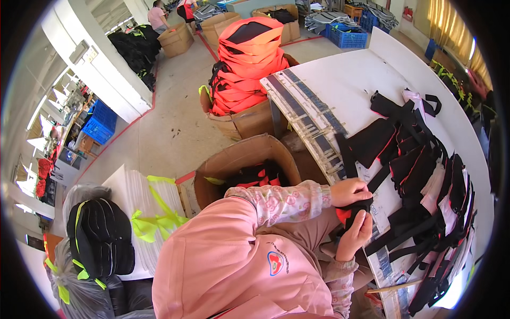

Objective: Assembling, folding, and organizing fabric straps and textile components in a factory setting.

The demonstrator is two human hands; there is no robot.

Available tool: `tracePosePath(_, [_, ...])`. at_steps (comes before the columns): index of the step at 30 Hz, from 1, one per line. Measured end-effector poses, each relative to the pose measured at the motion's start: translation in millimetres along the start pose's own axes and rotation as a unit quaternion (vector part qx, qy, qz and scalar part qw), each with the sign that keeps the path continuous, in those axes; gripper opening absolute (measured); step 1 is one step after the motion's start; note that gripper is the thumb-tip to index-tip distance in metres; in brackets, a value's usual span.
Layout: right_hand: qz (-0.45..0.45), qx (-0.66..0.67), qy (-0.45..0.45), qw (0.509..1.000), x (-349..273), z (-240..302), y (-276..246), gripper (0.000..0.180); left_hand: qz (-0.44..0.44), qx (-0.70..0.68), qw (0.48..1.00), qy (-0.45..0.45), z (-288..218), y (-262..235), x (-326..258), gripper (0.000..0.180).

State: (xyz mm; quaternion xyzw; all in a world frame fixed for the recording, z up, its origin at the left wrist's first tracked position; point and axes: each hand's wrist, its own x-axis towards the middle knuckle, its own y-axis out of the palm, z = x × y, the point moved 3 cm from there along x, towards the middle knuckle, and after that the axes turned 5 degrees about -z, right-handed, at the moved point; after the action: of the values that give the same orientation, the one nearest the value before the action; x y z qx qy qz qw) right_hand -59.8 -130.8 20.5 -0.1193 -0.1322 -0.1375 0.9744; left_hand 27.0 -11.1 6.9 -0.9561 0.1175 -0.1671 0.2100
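Observation:
My left hand (348,191) and my right hand (357,234) meet at the near edge of the white table (345,80). Together they pinch a small black fabric piece (357,208) with a red part showing underneath. My left hand is on top of it and my right hand grips it from below. Just beyond my hands lies a heap of black strap pieces with red trim (414,170), spread across the table. I wear floral sleeves and a pink apron.
An open cardboard box (241,157) with black and red pieces stands by my knee. Another box carries a tall orange stack (247,64). White bundles tied with yellow tape (151,204) and bagged black items (101,239) lie at left. People work among boxes far back.

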Motion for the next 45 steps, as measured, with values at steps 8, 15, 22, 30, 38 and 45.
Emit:
tracePosePath(8, [-0.045, -0.06, -0.153, 0.985, -4, 27, 0, 0.02, 0.021, -0.194, 0.97, -0.146, 2, 3, -11, 0.044])
tracePosePath(15, [0.042, -0.084, -0.13, 0.987, 8, 38, -4, 0.022, 0.118, -0.317, 0.926, -0.167, -7, -3, -1, 0.035])
tracePosePath(22, [0.135, -0.085, 0.016, 0.987, 22, 29, 25, 0.034, -0.243, -0.148, 0.958, -0.027, 22, -52, 59, 0.037])
tracePosePath(30, [0.172, 0.047, 0.03, 0.984, 14, 48, 40, 0.037, -0.351, 0.154, 0.923, -0.043, 56, -146, 99, 0.042])
tracePosePath(38, [0.307, 0.06, -0.063, 0.948, -27, 100, 48, 0.037, -0.407, 0.401, 0.819, -0.041, 135, -318, 41, 0.045])
tracePosePath(45, [0.334, 0.05, -0.192, 0.921, -33, 65, 79, 0.02, -0.316, 0.408, 0.854, -0.068, 152, -418, -67, 0.051])
